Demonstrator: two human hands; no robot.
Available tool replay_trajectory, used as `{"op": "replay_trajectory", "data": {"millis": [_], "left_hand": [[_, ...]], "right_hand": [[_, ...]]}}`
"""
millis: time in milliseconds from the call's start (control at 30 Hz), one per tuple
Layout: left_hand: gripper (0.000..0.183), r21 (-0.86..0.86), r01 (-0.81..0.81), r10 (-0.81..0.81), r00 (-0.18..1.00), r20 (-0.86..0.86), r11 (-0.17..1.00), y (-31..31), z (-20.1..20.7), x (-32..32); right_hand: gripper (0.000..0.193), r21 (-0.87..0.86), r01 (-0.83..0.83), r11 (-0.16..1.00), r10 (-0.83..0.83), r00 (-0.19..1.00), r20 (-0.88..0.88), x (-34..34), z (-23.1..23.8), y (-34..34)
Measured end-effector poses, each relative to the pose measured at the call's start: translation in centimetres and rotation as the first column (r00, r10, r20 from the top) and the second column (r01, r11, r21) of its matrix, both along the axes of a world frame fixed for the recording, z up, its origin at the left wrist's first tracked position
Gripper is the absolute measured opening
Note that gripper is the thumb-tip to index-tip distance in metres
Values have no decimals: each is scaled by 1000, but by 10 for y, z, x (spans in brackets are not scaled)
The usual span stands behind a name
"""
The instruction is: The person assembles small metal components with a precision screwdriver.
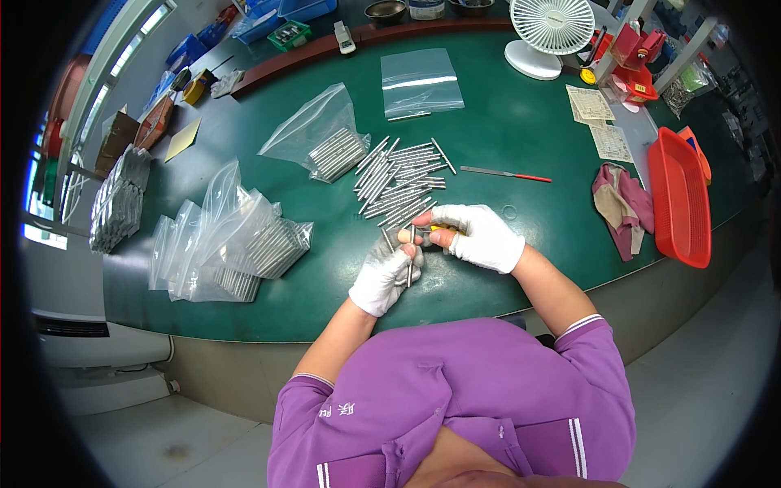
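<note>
My left hand, in a white glove with bare fingertips, is closed around a slim metal rod that stands nearly upright. Another rod juts out beside the left fingers. Close against it, my right hand, gloved the same way, has its fingers bent round a small yellow item; its kind is mostly hidden. The right fingertips meet the upper end of the held rod. Just beyond both hands lies a loose pile of metal rods.
Bags of rods lie to the left, another bag behind the pile. A flat clear bag is farther back. A red-handled file, a cloth and a red tray lie right, a fan far right.
</note>
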State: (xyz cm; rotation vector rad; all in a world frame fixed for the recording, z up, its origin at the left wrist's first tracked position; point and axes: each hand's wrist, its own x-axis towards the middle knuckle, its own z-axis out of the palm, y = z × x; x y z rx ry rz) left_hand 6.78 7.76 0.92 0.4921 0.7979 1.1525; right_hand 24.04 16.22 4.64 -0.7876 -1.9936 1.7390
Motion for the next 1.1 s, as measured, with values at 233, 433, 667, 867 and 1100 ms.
{"op": "replay_trajectory", "data": {"millis": [233,433,667,867,1100], "left_hand": [[21,-1,-24,24,999,-33,1000,0,-2,2],[23,-20,-53,50,993,-108,998,0,-3,3],[24,-28,-44,43,998,-37,999,1,-1,3],[27,-37,-37,34,996,-82,999,1,-5,3],[37,53,-1,18,944,-329,999,0,1,4]], "right_hand": [[26,160,16,987,-24,999,48,1,1,-1],[26,330,22,944,-41,998,51,1,-3,-1],[25,568,41,822,-90,994,58,-3,-5,-3],[24,679,56,732,-124,991,52,-6,-10,-4],[24,700,82,709,-159,986,46,-4,-7,-3]]}}
